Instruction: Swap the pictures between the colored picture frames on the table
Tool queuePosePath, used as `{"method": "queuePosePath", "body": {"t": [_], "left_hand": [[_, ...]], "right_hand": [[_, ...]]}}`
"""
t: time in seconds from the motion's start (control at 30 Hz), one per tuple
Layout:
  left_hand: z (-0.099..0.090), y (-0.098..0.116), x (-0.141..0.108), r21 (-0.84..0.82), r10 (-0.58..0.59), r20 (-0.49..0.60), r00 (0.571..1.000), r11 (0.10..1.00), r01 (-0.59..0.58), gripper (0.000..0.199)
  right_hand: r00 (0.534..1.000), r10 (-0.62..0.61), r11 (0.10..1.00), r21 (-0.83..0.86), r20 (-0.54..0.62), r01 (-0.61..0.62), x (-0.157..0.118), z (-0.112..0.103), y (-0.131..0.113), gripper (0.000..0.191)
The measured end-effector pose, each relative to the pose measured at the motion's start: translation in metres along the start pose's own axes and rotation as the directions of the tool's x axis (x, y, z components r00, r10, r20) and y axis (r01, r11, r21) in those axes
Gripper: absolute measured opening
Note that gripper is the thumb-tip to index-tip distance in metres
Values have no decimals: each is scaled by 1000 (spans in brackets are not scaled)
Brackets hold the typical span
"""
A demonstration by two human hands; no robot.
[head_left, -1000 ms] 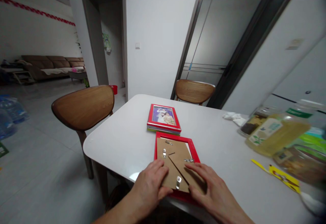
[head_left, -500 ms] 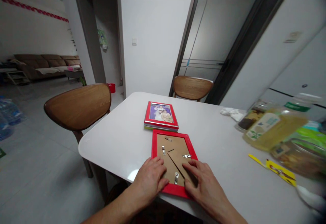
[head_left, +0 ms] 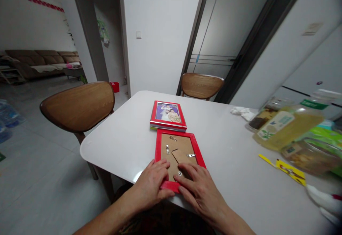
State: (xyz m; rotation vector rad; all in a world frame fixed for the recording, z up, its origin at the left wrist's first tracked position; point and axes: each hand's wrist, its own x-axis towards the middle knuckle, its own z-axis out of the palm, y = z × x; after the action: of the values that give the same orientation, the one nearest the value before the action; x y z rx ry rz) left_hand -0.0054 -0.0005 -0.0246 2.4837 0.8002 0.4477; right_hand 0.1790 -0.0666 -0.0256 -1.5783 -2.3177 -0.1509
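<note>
A red picture frame (head_left: 158, 146) lies face down at the table's near edge, its brown backing board (head_left: 184, 146) showing metal clips and a dark slit. My left hand (head_left: 153, 179) grips the frame's lower left corner, thumb along the near edge. My right hand (head_left: 196, 185) rests over the lower right part, fingertips on the backing beside the bottom clip (head_left: 180, 173), which they partly cover. Just beyond lies a stack of frames, the top one a red frame with a photo (head_left: 168, 113) facing up.
On the right of the white table (head_left: 120, 135) are a bottle of yellow liquid (head_left: 291, 124), jars, a yellow packet (head_left: 290, 170) and crumpled tissue (head_left: 242, 112). Wooden chairs stand at the left (head_left: 80, 105) and far side (head_left: 201, 86).
My right hand has moved left across the backing, onto the area by the bottom clip. My left hand stays at the frame's lower left. The view has shifted slightly.
</note>
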Motion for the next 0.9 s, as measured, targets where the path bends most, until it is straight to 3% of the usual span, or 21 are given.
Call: {"method": "queuePosePath", "body": {"t": [0.2, 0.3, 0.43, 0.9], "left_hand": [[-1, 2, 0, -18, -9, -3, 1000, 1000, 9, 33], [0, 1, 0, -21, -1, -16, 1000, 1000, 0, 33], [-1, 2, 0, -17, -24, 11, 1000, 1000, 24, 29], [-1, 4, -2, -12, -32, -8, 999, 999, 32, 25]], "right_hand": [[999, -26, 1000, 15, 40, 25, -2, -2, 6, 33], [989, 144, 989, 14, -18, -144, 5, 1, 21, 34], [929, 369, 927, -56, -44, -371, 18, 4, 41, 32], [934, 351, 936, 41, -73, -348, 23, 11, 50, 28]]}}
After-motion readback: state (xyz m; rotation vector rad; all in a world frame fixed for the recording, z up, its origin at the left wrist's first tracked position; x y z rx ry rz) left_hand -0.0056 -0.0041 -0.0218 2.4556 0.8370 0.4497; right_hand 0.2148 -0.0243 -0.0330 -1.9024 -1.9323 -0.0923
